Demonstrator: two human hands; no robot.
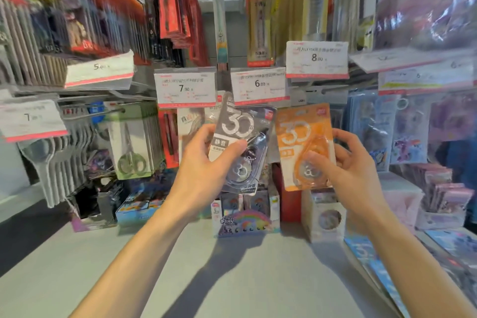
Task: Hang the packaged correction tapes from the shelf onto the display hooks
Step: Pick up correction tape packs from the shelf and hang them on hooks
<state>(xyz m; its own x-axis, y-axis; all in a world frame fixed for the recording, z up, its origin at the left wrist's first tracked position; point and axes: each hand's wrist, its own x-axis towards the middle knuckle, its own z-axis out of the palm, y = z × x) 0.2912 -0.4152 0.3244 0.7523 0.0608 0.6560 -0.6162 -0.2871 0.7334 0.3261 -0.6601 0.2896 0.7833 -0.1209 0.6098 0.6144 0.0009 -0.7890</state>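
Note:
My left hand (pixel 206 165) grips a grey packaged correction tape (pixel 242 134) marked "30", tilted with its top under the 6.00 price tag (pixel 259 85). An orange packaged correction tape (pixel 300 131), also marked "30", stands upright in my right hand (pixel 346 162), just right of the grey one. Both packs are held up in front of the display hooks. The hook ends behind the price tags are hidden.
Packaged scissors (pixel 129 147) hang at left under a 7.90 tag (pixel 184 88). An 8.00 tag (pixel 317 59) sits upper right. Small boxed goods (pixel 245 217) stand on the grey shelf (pixel 180 266) below. Blue packs (pixel 371 255) lie at the shelf's right edge.

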